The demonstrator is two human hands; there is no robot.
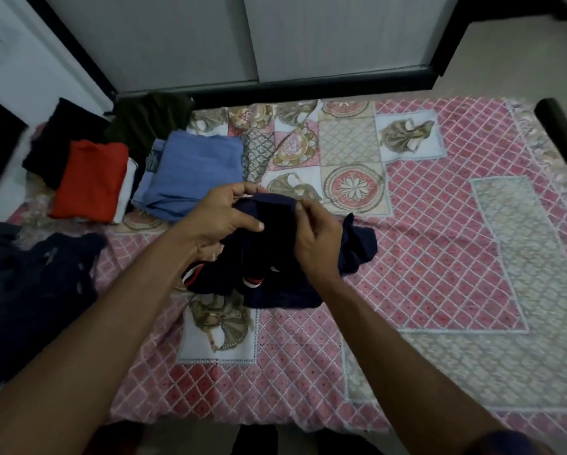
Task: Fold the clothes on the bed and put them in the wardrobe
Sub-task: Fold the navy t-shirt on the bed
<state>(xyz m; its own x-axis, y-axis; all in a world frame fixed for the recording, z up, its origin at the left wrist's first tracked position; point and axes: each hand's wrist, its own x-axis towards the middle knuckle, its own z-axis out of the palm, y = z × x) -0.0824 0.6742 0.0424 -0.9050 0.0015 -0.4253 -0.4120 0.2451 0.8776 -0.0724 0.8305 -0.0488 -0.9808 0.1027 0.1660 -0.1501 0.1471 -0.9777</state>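
Both hands on the navy garment [275, 261], bunched at mid-bed.

We note the left hand [221, 220] with fingers curled on the garment's upper edge, and the right hand [315, 244] pinching the same edge just beside it; the rest lies crumpled on the pink bedcover [439, 257]. Far left: folded blue [193, 172], red [91, 178] and black [57, 139] pieces, close together. A loose dark heap [39, 277] lies nearer us. Grey wardrobe doors [209, 37] stand beyond the bed.

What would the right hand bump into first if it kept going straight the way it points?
The right hand points up and left, pinching the navy garment. Going on, it would probably meet the left hand first, which grips the same cloth close by, though depth is hard to judge.
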